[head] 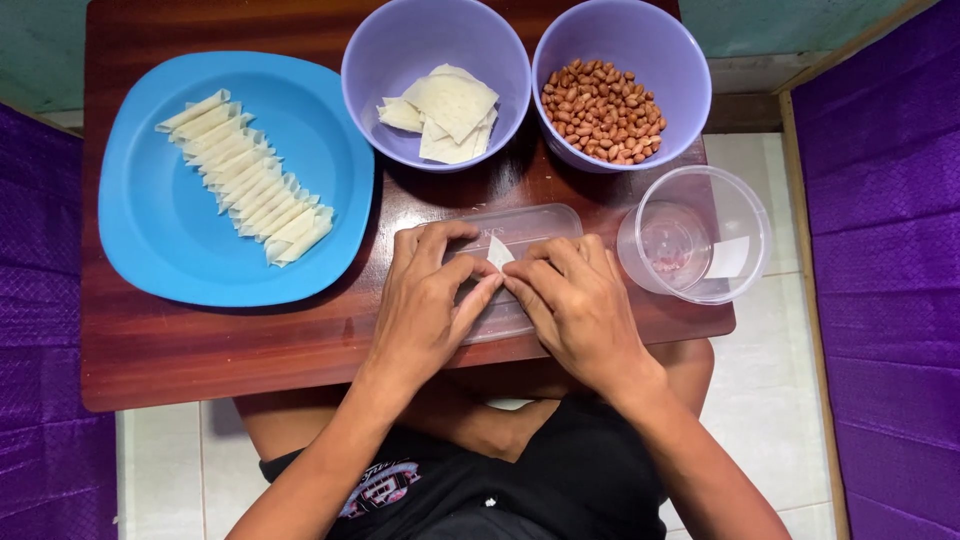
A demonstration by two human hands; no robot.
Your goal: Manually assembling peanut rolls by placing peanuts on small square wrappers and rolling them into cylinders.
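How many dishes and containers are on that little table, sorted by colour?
Blue: 1, the plate holding a row of rolled wrappers.
Purple: 2, one bowl with flat wrappers, another bowl with peanuts.
Clear: 2, the round tub and the flat lid under both hands.
Total: 5.

Wooden table (200, 350). Blue plate (150, 230) at left with a diagonal row of folded wrappers (245, 178). 2 purple bowls at the far edge: left bowl (370, 50) holds flat wrapper squares (450, 110), right bowl (690, 80) holds peanuts (603, 110). Clear tub (740, 210) at the right edge. Purple cloth (890, 250) on both sides, tiled floor (780, 400) below.
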